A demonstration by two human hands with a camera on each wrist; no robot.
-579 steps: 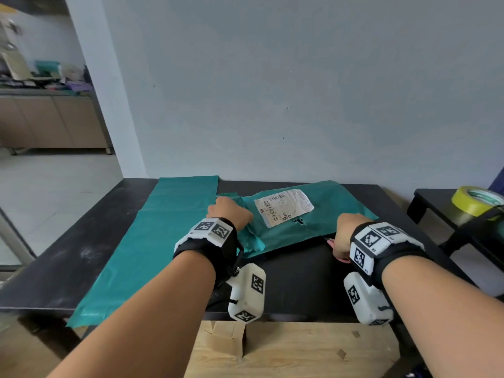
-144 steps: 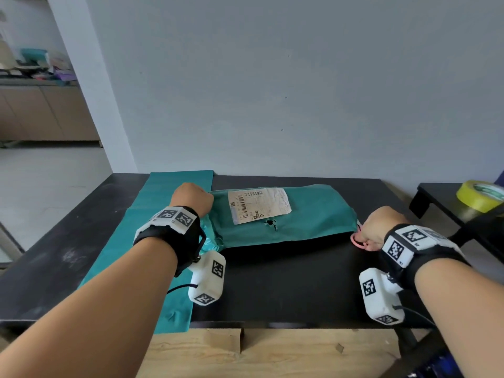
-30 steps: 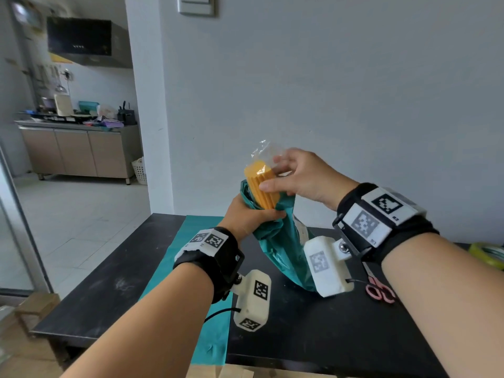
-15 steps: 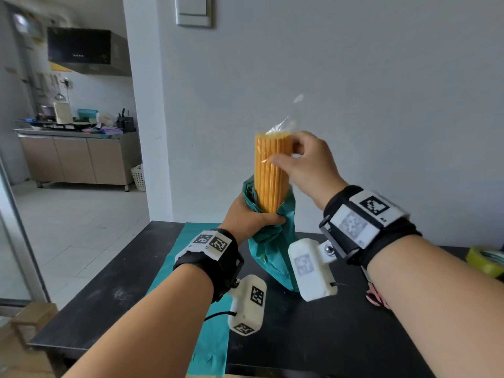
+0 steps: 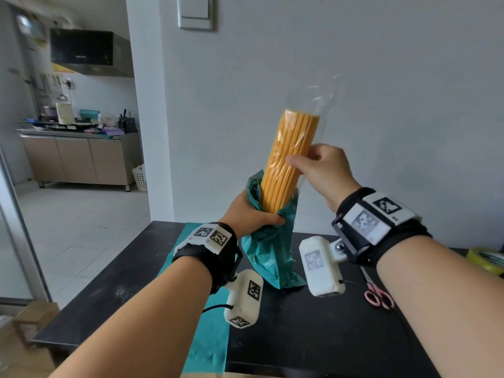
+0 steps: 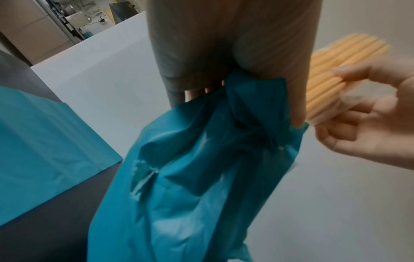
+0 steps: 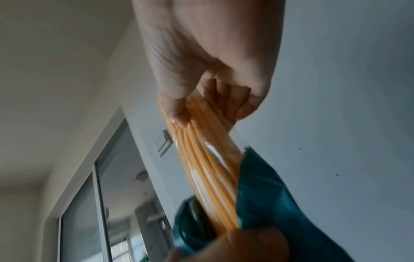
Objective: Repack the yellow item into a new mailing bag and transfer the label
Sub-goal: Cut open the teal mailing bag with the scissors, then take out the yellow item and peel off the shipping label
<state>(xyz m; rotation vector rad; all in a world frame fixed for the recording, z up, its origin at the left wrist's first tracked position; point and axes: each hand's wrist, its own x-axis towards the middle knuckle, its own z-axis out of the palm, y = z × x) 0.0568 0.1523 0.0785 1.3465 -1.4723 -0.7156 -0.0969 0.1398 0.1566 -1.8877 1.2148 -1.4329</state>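
A yellow pack of straws [image 5: 289,156] in clear film stands upright, its lower end still inside the old teal mailing bag [image 5: 268,252]. My right hand [image 5: 316,167] grips the pack at mid-height, fingers curled round it [image 7: 197,104]. My left hand [image 5: 252,214] clutches the bunched mouth of the old bag [image 6: 201,168] above the table. The yellow pack [image 6: 325,78] shows blurred in the left wrist view. A new teal mailing bag [image 5: 210,323] lies flat on the black table's left part. The label is hidden.
Pink-handled scissors [image 5: 377,294] lie on the black table [image 5: 313,336] at the right. A yellow tape roll [image 5: 486,259] sits on a side table at far right. A grey wall stands right behind the table; a kitchen doorway opens at left.
My right hand has drawn the yellow pack further up out of the old bag; much more of it shows than half a second ago. The left hand keeps holding the bag's mouth.
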